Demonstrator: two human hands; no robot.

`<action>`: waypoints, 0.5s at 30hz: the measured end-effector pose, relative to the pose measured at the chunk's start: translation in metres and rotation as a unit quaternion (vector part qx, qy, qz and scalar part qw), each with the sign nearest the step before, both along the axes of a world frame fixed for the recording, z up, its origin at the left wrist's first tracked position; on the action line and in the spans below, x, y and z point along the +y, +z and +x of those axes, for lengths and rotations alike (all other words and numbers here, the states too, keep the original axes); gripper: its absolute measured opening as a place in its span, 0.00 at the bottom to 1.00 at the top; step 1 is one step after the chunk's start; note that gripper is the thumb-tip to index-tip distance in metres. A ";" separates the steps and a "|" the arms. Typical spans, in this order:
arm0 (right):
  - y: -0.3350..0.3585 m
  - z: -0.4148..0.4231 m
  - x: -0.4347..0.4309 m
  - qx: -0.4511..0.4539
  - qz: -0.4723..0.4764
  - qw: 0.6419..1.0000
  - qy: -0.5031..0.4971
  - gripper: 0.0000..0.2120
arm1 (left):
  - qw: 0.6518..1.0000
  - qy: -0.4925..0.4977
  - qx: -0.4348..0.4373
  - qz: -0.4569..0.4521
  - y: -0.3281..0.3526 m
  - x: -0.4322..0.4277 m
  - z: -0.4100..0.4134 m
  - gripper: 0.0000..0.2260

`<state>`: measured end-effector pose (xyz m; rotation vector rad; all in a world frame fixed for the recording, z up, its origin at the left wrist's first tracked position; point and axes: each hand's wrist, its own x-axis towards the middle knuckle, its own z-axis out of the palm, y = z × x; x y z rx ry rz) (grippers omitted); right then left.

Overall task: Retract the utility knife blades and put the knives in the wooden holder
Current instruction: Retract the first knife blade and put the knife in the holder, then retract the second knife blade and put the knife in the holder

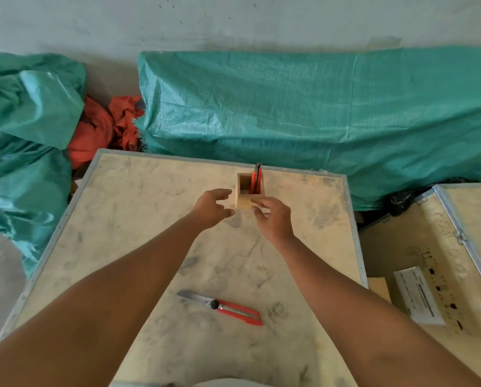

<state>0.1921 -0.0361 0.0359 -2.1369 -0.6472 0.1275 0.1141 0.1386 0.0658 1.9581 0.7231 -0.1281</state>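
knives: one in holder (249,192), one (224,306) on table | both hands' fingers spread, empty

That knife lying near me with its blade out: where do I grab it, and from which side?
Grip the knife by its red handle, behind the black slider knob, coming from above at the right end. The bare blade points left and slightly away, so keep fingers off that end. It lies flat on the table, so pinch the handle's long edges. Both hands are up by the holder.
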 end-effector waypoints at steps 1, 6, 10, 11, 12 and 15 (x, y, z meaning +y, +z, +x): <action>-0.002 -0.011 -0.003 0.010 -0.008 1.000 0.013 0.12 | 1.000 0.001 0.002 -0.003 -0.001 -0.004 -0.016 0.28; -0.022 -0.073 -0.026 0.096 -0.055 0.988 0.109 0.12 | 0.999 0.035 0.014 -0.031 -0.033 -0.031 -0.109 0.23; -0.045 -0.118 -0.047 0.153 -0.124 0.963 0.186 0.13 | 0.994 0.094 0.051 -0.024 -0.074 -0.065 -0.167 0.20; -0.049 -0.127 -0.052 0.161 -0.144 0.955 0.203 0.13 | 0.993 0.102 0.065 -0.011 -0.084 -0.073 -0.178 0.19; -0.055 -0.134 -0.057 0.173 -0.159 0.948 0.216 0.13 | 0.991 0.107 0.074 0.002 -0.094 -0.079 -0.187 0.19; -0.063 -0.152 -0.067 0.204 -0.183 0.934 0.231 0.12 | 0.991 0.109 0.062 0.053 -0.116 -0.092 -0.208 0.17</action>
